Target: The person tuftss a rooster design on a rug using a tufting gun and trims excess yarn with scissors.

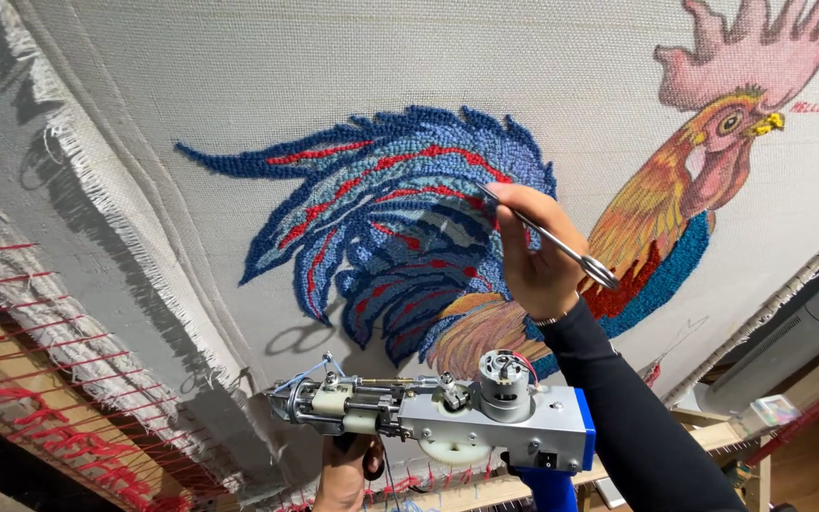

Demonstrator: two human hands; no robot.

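The right hand (535, 256) is clenched on a pair of slim metal scissors (561, 248), thumb and fingers pinching the shank while the handle loops stick out toward 4 o'clock; the blade end disappears against the blue tufted tail (391, 218) of a rooster design. The left hand (343, 474), low at 6 o'clock, grips a tufting gun (447, 417) from beneath — its handle is mostly hidden, so only the fingers wrapped round it show.

Risks, as I judge them: the scissor tips sit right on the pile, and a careless snip could cut into the backing cloth (239, 76) or shear neighbouring loops unevenly. The gun hangs one-handed just below the cloth with its needle end pointing toward 9 o'clock; if it swung up, the needle might snag the weave, and the thin blue yarn (305, 372) looped at its nose could catch.

Materials: the cloth is a pale, coarse open weave, stretched taut, with a frayed white edge (97, 190) running toward 7 o'clock. The tail is thick loop pile in navy, light blue and red; the rooster's neck (656, 190) at 2 o'clock is only drawn in orange. The gun is brushed metal with a cylindrical motor, a white gear and blue trim. Red yarn (40, 379) zigzags over a wooden frame at 8 o'clock.
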